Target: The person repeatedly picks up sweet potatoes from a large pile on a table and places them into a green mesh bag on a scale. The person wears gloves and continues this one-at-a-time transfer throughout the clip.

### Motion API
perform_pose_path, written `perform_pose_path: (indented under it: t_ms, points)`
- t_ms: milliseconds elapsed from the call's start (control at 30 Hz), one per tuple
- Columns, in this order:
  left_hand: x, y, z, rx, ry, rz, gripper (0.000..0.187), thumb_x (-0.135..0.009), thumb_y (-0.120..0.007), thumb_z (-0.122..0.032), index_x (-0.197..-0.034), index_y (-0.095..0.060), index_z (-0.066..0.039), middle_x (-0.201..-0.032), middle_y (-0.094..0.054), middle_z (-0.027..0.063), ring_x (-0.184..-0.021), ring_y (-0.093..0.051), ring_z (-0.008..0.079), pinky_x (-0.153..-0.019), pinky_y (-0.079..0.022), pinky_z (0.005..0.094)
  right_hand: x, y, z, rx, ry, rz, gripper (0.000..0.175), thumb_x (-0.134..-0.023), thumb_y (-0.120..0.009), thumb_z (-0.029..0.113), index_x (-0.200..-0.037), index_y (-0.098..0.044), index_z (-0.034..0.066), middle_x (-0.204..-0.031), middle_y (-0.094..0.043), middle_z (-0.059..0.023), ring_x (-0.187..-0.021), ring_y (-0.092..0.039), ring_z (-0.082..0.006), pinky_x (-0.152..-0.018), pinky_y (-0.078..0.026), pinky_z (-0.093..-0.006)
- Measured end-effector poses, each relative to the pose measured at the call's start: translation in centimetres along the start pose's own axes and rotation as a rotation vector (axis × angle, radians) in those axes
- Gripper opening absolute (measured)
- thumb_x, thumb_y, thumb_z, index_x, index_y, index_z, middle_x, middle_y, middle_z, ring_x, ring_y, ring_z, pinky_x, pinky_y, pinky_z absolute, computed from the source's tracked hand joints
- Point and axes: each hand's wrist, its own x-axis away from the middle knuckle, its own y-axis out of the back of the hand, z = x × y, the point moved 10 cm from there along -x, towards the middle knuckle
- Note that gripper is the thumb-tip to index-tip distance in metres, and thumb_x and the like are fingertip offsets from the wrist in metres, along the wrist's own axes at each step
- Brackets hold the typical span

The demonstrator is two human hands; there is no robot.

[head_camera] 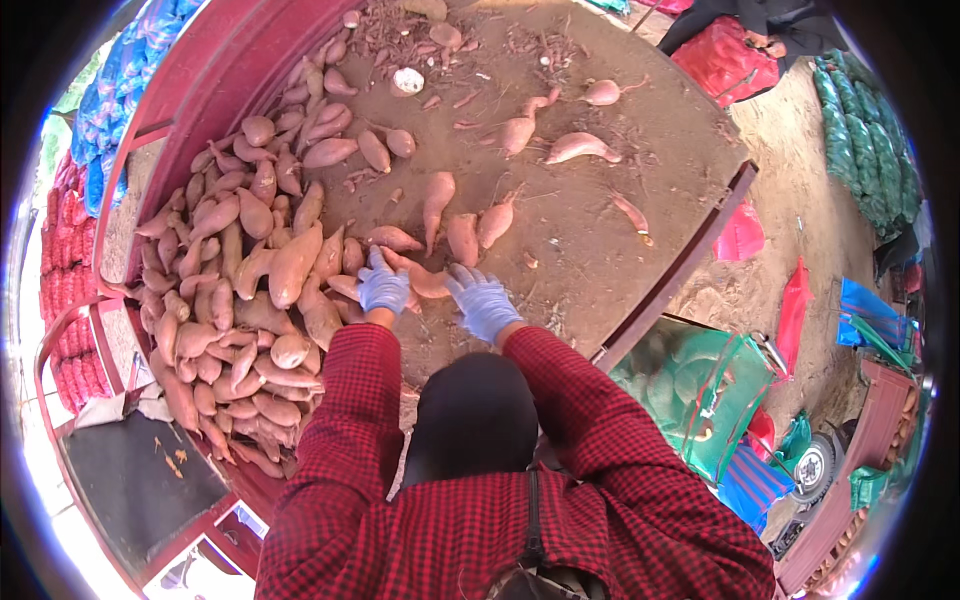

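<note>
Pale bluish gloves cover both hands. My left hand (383,286) rests with spread fingers on sweet potatoes at the right edge of a large heap (255,217). A curved sweet potato (426,282) lies between my two hands, its right end touching the fingertips of my right hand (484,300). That hand lies palm down on the dusty brown table surface (570,247), fingers apart. Just beyond it stands a stout sweet potato (463,238), beside another with a thin root (496,222). Neither hand is clearly closed around anything.
A red metal wall (225,67) bounds the heap on the left. Loose sweet potatoes (581,148) and root scraps lie farther out. A green mesh bag (682,382) of produce hangs past the table's right edge. At the top right, a person's hand (765,45) touches a red sack (726,64).
</note>
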Motion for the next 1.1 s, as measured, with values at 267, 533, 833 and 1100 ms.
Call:
perform_pose_path:
  t_ms: [267, 533, 833, 1100]
  points:
    - [-2.7, 1.3, -3.0, 0.186, -0.423, -0.106, 0.07, -0.082, -0.069, -0.035, -0.143, -0.041, -0.016, -0.122, -0.054, 0.0237, -0.109, -0.056, 0.0401, -0.092, -0.046, 0.0485, -2.2, -0.2, -4.7, -0.018, -0.281, 0.248, 0.049, -0.067, -0.083, 0.033, -0.104, -0.06, 0.0116, -0.097, -0.064, -0.0069, -0.094, -0.062, -0.026, -0.08, -0.049, -0.0412]
    - [-5.9, 5.0, -28.2, 0.37, -0.85, -0.31, 0.065, -0.077, -0.073, -0.046, -0.126, -0.055, -0.007, -0.125, -0.056, 0.0193, -0.113, -0.054, 0.0376, -0.097, -0.043, 0.0489, 11.4, 5.8, -25.0, 0.086, -0.863, -0.237, 0.071, -0.057, -0.088, 0.038, -0.112, -0.06, 0.0043, -0.102, -0.065, -0.0187, -0.092, -0.062, -0.0376, -0.081, -0.051, -0.044]
    - [-12.7, -2.9, -37.8, 1.219, -0.435, 0.764, 0.053, -0.081, -0.074, -0.036, -0.12, -0.057, -0.004, -0.118, -0.064, 0.018, -0.104, -0.065, 0.0308, -0.092, -0.053, 0.0406, 12.8, 4.1, -27.0, -0.09, -1.069, -0.122, 0.072, -0.057, -0.092, 0.03, -0.113, -0.056, 0.0018, -0.104, -0.065, -0.0197, -0.094, -0.063, -0.0361, -0.085, -0.051, -0.0421]
    - [-8.6, 0.5, -33.5, 1.952, -0.443, 1.195, 0.047, -0.09, -0.065, -0.032, -0.123, -0.055, 0.001, -0.112, -0.063, 0.0129, -0.103, -0.063, 0.0267, -0.091, -0.051, 0.0419, 13.8, 2.3, -27.6, -0.201, -1.067, -0.129, 0.063, -0.059, -0.088, 0.03, -0.109, -0.059, 0.0054, -0.104, -0.063, -0.0169, -0.098, -0.061, -0.0364, -0.087, -0.05, -0.0434]
